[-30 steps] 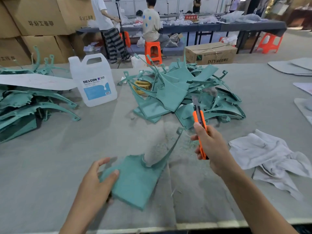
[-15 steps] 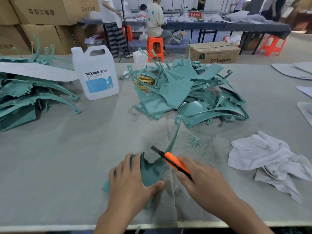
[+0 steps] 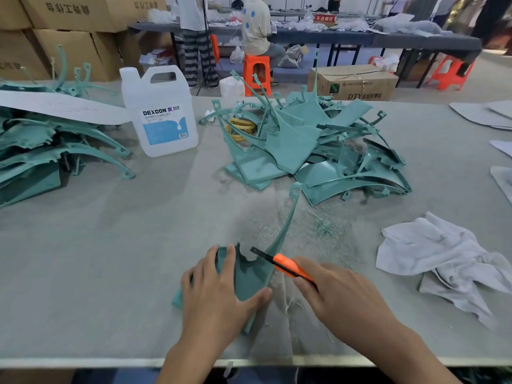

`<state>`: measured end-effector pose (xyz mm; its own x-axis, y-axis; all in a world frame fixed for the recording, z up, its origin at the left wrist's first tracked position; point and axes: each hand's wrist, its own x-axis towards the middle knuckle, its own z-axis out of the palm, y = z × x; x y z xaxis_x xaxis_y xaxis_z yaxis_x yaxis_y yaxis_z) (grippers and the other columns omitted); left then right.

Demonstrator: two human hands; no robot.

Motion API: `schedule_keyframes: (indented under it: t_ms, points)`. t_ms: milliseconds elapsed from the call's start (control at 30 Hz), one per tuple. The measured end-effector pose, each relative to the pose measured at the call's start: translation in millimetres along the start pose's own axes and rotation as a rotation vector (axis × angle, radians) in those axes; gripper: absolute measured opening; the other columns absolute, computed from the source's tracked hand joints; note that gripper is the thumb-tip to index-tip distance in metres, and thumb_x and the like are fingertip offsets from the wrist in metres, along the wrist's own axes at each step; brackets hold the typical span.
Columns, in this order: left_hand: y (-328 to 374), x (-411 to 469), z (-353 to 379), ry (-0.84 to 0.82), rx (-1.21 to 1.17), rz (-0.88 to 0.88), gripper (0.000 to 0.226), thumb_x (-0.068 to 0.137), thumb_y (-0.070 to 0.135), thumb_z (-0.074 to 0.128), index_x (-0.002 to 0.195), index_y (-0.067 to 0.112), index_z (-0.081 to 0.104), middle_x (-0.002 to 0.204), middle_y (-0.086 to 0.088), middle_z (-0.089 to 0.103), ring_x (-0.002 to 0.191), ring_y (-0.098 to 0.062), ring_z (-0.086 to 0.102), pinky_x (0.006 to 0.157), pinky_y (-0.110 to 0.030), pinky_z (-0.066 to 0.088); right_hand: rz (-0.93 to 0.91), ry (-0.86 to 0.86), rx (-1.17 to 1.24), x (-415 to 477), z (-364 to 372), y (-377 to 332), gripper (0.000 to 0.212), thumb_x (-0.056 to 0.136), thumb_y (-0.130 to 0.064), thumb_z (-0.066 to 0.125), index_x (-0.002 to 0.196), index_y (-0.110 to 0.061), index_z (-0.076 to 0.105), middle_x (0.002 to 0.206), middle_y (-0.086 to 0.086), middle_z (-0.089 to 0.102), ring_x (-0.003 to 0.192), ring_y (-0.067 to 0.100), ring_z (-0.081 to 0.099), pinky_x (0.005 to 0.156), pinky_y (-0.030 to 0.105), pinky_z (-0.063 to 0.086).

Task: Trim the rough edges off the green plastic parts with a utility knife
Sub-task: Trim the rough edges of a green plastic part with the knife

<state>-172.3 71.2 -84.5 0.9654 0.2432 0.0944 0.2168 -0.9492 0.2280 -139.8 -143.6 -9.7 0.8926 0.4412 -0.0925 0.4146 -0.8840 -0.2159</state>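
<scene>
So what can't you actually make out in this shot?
All from the head view:
- Much of the green plastic part lies under the left hand.
- The rear of the utility knife is buried in the right hand. Whether its blade touches the part is too small to tell.
- The yellow coiled thing is half covered by the pile of green parts.
- The fine print on the jug is too small to read.

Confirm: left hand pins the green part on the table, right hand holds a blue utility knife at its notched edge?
No. Head view: the utility knife is orange, not blue; left hand pins the green part, right hand holds the knife at its notched edge.
</scene>
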Motion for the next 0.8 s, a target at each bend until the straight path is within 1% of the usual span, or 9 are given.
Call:
schedule_keyframes:
  t_ms: [67, 167, 300, 400, 467, 600, 700, 733, 800]
  points:
    - [-0.1, 0.3, 0.8, 0.000, 0.007, -0.003, 0.119, 0.060, 0.101, 0.004, 0.160, 0.035, 0.005, 0.165, 0.000, 0.012, 0.149, -0.019, 0.016, 0.117, -0.038, 0.010, 0.002, 0.022, -0.052, 3.9, -3.0, 2.8, 0.037, 0.103, -0.058, 0.028, 0.137, -0.045, 0.035, 0.094, -0.008, 0.054, 0.088, 0.025, 0.065, 0.069, 0.037, 0.047]
    - [0.0, 1.7, -0.3, -0.009, 0.005, -0.003, 0.120, 0.061, 0.100, 0.009, 0.160, 0.034, 0.009, 0.164, -0.001, 0.014, 0.148, -0.021, 0.018, 0.117, -0.039, 0.011, 0.007, 0.076, -0.161, 16.7, -19.3, 12.6, 0.039, 0.103, -0.058, 0.030, 0.141, -0.046, 0.034, 0.094, -0.009, 0.051, 0.080, 0.021, 0.061, 0.062, 0.034, 0.038]
    - [1.5, 4.9, -3.9, -0.025, -0.005, -0.009, 0.118, 0.061, 0.099, 0.016, 0.159, 0.035, 0.012, 0.162, 0.001, 0.017, 0.146, -0.021, 0.019, 0.116, -0.040, 0.011, -0.019, 0.162, -0.314, 43.7, -55.1, 30.2, 0.034, 0.104, -0.054, 0.035, 0.136, -0.043, 0.043, 0.087, -0.008, 0.046, 0.070, 0.018, 0.052, 0.058, 0.031, 0.042]
    - [2.4, 5.4, -5.9, -0.036, -0.013, -0.009, 0.117, 0.061, 0.099, 0.019, 0.159, 0.036, 0.010, 0.161, 0.002, 0.016, 0.145, -0.022, 0.018, 0.116, -0.041, 0.011, -0.009, 0.256, -0.425, 57.2, -74.8, 37.3, 0.034, 0.104, -0.054, 0.036, 0.135, -0.044, 0.045, 0.088, -0.008, 0.050, 0.068, 0.020, 0.057, 0.050, 0.028, 0.030]
    - [2.8, 5.2, -6.6, -0.035, -0.011, -0.007, 0.116, 0.062, 0.099, 0.020, 0.158, 0.035, 0.010, 0.160, 0.001, 0.016, 0.144, -0.022, 0.019, 0.116, -0.041, 0.013, 0.003, 0.277, -0.477, 59.3, -79.1, 36.6, 0.033, 0.104, -0.055, 0.035, 0.133, -0.044, 0.045, 0.088, -0.008, 0.051, 0.068, 0.022, 0.060, 0.050, 0.028, 0.031]
    - [2.0, 3.7, -6.5, -0.024, -0.001, 0.000, 0.116, 0.062, 0.099, 0.019, 0.158, 0.034, 0.014, 0.158, 0.001, 0.019, 0.142, -0.023, 0.023, 0.114, -0.041, 0.015, -0.009, 0.291, -0.508, 47.7, -78.0, 24.7, 0.038, 0.105, -0.054, 0.030, 0.140, -0.042, 0.039, 0.089, -0.008, 0.050, 0.063, 0.021, 0.056, 0.049, 0.028, 0.034]
    - [3.2, 3.7, -4.2, -0.011, 0.004, -0.010, 0.116, 0.062, 0.099, 0.019, 0.158, 0.033, 0.017, 0.158, 0.000, 0.022, 0.142, -0.023, 0.026, 0.114, -0.041, 0.016, -0.088, 0.204, -0.413, 32.8, -77.7, 7.9, 0.039, 0.104, -0.054, 0.028, 0.139, -0.039, 0.037, 0.090, -0.008, 0.052, 0.067, 0.020, 0.057, 0.056, 0.033, 0.046]
    - [3.6, 3.7, -3.4, -0.008, 0.004, -0.016, 0.117, 0.061, 0.099, 0.020, 0.158, 0.033, 0.018, 0.158, 0.000, 0.023, 0.141, -0.023, 0.028, 0.114, -0.041, 0.017, -0.121, 0.144, -0.394, 28.8, -76.2, 1.3, 0.035, 0.105, -0.053, 0.028, 0.134, -0.037, 0.039, 0.089, -0.007, 0.053, 0.068, 0.021, 0.056, 0.058, 0.034, 0.046]
    - [3.5, 3.7, -1.9, -0.010, -0.005, -0.025, 0.117, 0.059, 0.098, 0.020, 0.157, 0.034, 0.019, 0.158, 0.001, 0.023, 0.141, -0.022, 0.028, 0.114, -0.041, 0.016, -0.181, 0.041, -0.411, 25.1, -72.9, -10.6, 0.025, 0.106, -0.048, 0.033, 0.124, -0.033, 0.042, 0.083, -0.007, 0.047, 0.065, 0.022, 0.048, 0.057, 0.036, 0.039]
